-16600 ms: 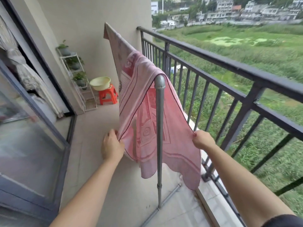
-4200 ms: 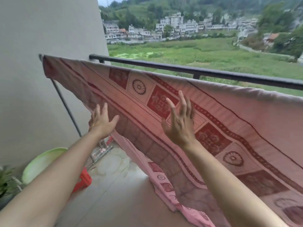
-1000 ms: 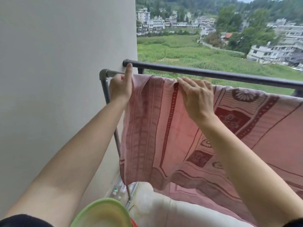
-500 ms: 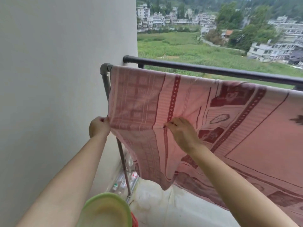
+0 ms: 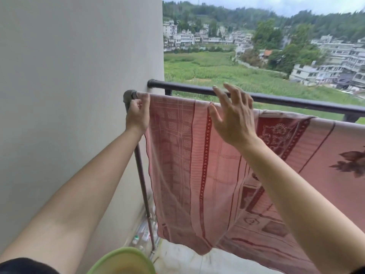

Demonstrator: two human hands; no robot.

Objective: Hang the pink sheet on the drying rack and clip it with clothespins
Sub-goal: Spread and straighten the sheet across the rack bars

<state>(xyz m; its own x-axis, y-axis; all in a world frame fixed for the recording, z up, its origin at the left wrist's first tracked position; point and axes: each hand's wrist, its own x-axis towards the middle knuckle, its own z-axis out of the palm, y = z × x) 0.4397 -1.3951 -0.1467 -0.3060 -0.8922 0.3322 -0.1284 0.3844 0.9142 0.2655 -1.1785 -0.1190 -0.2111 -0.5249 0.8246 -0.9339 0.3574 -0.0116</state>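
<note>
pink patterned cloth sheet (image 5: 177, 155) draped over grey metal drying-rack tube (image 5: 142, 175), hanging between both hands | left hand (image 5: 137, 113) raised, pinching sheet's top corner by tube's elbow | right hand (image 5: 234, 117) raised, fingers spread, gripping nothing | lime-green round plastic basin (image 5: 122, 262) under left forearm, contents blurred

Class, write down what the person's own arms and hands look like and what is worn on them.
Both forearms are bare. A black sleeve shows at the left upper arm, near the frame's bottom corner. The left hand and right hand wear no glove, and no watch, bracelet or ring is visible.
</note>
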